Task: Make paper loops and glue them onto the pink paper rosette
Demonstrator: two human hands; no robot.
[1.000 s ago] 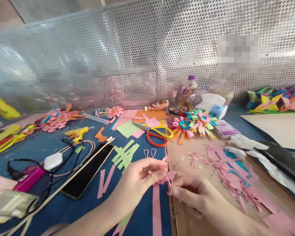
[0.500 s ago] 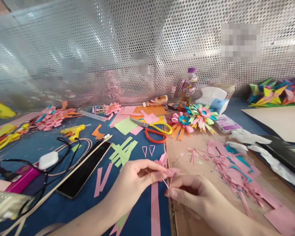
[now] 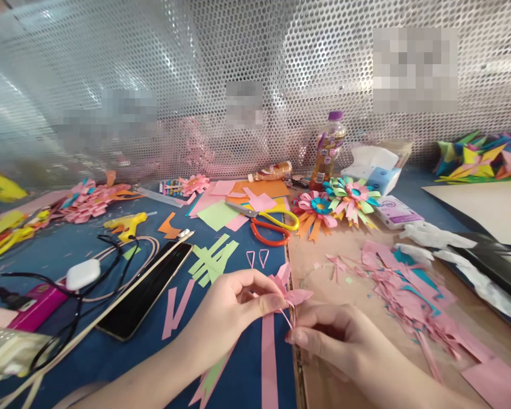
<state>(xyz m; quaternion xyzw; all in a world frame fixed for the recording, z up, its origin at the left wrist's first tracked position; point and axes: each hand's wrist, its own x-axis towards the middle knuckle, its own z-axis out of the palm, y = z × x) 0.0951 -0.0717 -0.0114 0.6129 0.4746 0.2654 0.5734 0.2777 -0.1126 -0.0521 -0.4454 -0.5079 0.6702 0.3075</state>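
My left hand (image 3: 232, 309) pinches a small folded pink paper piece (image 3: 292, 292) between thumb and fingers, just above the blue table. My right hand (image 3: 330, 338) meets it from the right, fingers closed on a thin pink strip loop hanging from the same piece. A long pink paper strip (image 3: 269, 360) lies flat under both hands. Two small pink paper loops (image 3: 256, 258) rest just beyond my fingers.
Orange and yellow scissors (image 3: 272, 227) lie on coloured paper sheets. Finished paper flowers (image 3: 338, 204) and a bottle (image 3: 327, 150) stand behind. Pink scraps (image 3: 404, 289) cover the brown board at right. A phone (image 3: 147, 292), cables and a yellow glue gun (image 3: 125, 224) lie left.
The hands stay together on the pink piece; the fingers have shifted slightly and the folded tips stand a little higher. The view has tilted down a bit.
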